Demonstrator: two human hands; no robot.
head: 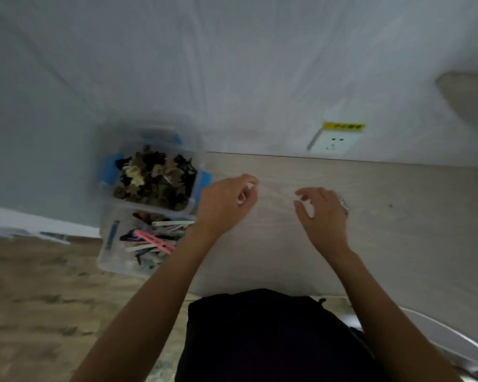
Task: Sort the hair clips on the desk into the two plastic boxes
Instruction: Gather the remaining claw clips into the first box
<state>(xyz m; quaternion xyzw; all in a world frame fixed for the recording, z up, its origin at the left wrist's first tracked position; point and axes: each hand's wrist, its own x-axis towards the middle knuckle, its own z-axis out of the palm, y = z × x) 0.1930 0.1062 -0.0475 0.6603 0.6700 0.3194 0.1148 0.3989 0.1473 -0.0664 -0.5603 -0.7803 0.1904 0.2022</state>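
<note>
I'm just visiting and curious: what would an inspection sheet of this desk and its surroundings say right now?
Surface: pale wood-grain desk, no loose clips seen on it.
Job's things: far clear plastic box with blue latches holds dark and beige claw clips; near clear plastic box holds long flat clips.
Clutter: nothing seen.
Hands: left hand pinches something small and pale; right hand loosely curled, a ring on one finger.
Cables: nothing seen.
Surroundings: white wall socket under a yellow label; wooden floor.

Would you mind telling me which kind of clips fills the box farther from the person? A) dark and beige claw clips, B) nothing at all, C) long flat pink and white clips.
A: the far box is heaped with dark and beige claw clips, while the long flat clips lie in the near box.
</note>
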